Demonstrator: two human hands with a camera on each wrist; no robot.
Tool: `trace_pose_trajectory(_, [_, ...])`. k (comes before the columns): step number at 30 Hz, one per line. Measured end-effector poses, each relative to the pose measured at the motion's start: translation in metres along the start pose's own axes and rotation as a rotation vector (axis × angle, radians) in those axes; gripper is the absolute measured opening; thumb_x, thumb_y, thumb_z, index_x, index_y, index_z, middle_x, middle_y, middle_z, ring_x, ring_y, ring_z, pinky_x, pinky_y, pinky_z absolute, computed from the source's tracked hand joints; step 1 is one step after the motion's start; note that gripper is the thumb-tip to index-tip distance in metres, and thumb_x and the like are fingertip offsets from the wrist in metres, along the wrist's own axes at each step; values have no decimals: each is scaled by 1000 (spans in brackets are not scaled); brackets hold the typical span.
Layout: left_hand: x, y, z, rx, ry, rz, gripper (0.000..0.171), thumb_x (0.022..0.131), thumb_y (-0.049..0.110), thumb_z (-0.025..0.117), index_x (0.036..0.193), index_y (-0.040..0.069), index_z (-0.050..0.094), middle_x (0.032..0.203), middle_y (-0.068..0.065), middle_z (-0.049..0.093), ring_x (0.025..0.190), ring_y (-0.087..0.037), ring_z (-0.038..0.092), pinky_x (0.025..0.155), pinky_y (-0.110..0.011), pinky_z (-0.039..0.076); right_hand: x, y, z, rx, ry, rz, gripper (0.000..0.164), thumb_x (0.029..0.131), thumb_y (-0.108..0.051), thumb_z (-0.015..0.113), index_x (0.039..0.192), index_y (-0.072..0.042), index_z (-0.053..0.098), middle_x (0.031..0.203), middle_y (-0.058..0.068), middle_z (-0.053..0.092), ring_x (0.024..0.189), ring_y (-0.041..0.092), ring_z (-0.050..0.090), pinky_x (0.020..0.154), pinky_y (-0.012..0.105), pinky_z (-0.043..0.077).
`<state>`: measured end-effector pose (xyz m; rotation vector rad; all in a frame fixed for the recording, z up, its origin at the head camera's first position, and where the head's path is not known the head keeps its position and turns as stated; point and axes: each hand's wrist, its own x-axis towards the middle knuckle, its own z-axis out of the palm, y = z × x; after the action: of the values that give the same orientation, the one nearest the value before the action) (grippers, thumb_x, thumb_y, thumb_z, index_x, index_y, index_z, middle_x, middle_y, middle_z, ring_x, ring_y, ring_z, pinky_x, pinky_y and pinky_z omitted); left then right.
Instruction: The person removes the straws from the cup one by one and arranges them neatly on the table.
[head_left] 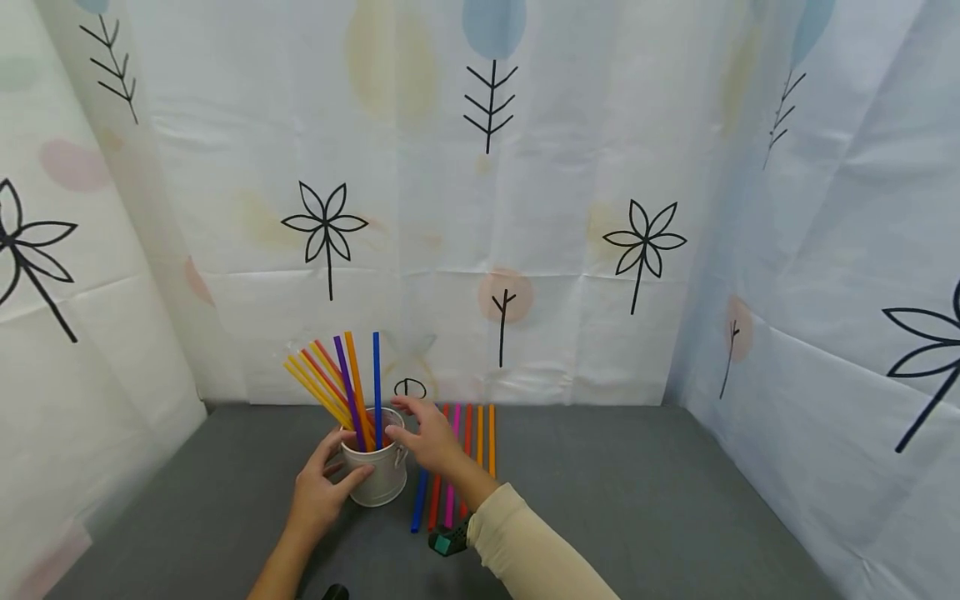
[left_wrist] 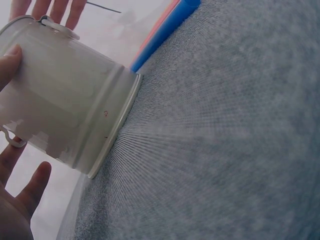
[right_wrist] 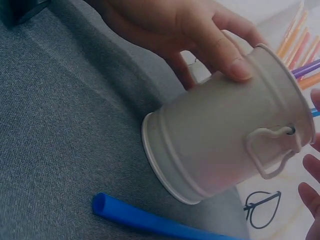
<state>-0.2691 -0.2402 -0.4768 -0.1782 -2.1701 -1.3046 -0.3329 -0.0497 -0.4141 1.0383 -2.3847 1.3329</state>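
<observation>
Where the left hand (head_left: 318, 496) meets the white metal pail (head_left: 378, 479), its thumb rests on the near face and its index finger lies up by the left rim, so the hand holds the pail from the left with its grasp spread wide round the wall. The right hand (head_left: 433, 442) is at the far right of the rim, fingers parted and loosely bent, thumb just beside the one blue straw (head_left: 377, 375) upright in the pail; whether it touches straw or rim I cannot tell. Left of that straw, and nearer the left hand, stand one purple straw (head_left: 345, 379) and one orange straw (head_left: 352, 367), then a fan of yellow straws (head_left: 307, 385) and red straws (head_left: 318, 370) leaning left, about five, though they overlap too much for a sure count. The pail stands upright and has two looped side handles (right_wrist: 255, 157). Just right of it, partly under the right forearm, six straws lie side by side, pointing near to far: from left to right, one blue (head_left: 420, 500), one red (head_left: 435, 504), one pink (head_left: 451, 500), a second red and two orange (head_left: 492, 433). One cream sleeve (head_left: 517, 542) covers the right forearm. All of this is on a grey tablecloth (head_left: 637, 500); the far hanging cloth (head_left: 555, 208) bears two line-drawn flowers.
</observation>
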Motion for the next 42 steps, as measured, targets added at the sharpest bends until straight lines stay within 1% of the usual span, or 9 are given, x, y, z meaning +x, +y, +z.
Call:
trace_pose_trajectory(6, [2,0,0,-1,1,21,54,81,17,81,128,9,55,145,-26,42,118,-46,52,89,-61,47,5,0,2,15,-76,9,49,97,-23,62,142,-10,48,141,5,51,131,22,44,109,44,36])
trace_pose_trajectory(12, [2,-1,0,-4,-1,31,54,82,17,80,129,9,55,145,-25,42,118,-46,52,89,-62,47,10,0,-1,45,-170,43,54,98,-24,60,147,-11,41,149,5,42,137,22,36,111,46,31])
trace_pose_trajectory(20, [1,0,1,0,5,22,55,80,17,81,128,8,55,144,-25,43,117,-45,54,88,-61,48,21,-1,-2,24,-260,10,54,98,-20,60,148,-13,41,150,4,41,138,21,36,111,44,32])
trace_pose_trajectory(27, [4,3,2,-4,-3,21,54,82,19,80,128,9,55,145,-25,42,119,-46,51,90,-62,47,25,-1,-2,66,-302,94,55,98,-21,60,149,-16,40,151,2,39,138,20,36,111,42,34])
trace_pose_trajectory(30, [5,2,2,-6,-1,28,54,82,18,80,128,9,55,145,-24,42,120,-47,51,90,-62,46,27,-2,-2,54,-315,99,53,98,-21,60,148,-16,42,150,3,41,138,21,37,110,42,35])
trace_pose_trajectory(33, [5,0,2,-4,4,35,55,81,16,81,128,8,55,145,-24,43,119,-46,52,89,-62,47,26,-2,-2,17,-313,80,51,98,-20,60,147,-16,44,148,2,44,137,20,38,110,41,35])
trace_pose_trajectory(36, [4,-2,2,-7,9,31,55,80,15,82,127,8,55,144,-24,44,119,-46,52,89,-61,48,25,-1,1,-31,-286,42,50,98,-22,60,146,-16,46,147,1,46,135,18,40,110,39,35])
trace_pose_trajectory(39, [3,-1,2,-4,11,30,55,80,15,82,127,7,55,144,-26,43,118,-46,52,88,-62,48,23,0,4,-58,-236,5,50,98,-21,61,145,-13,47,146,2,47,135,18,41,110,37,35])
trace_pose_trajectory(42, [2,-1,2,4,9,30,54,81,17,81,128,7,55,144,-27,43,118,-48,51,88,-62,47,21,-2,7,-69,-171,-1,50,96,-19,63,143,-12,49,145,2,48,134,18,43,110,38,35])
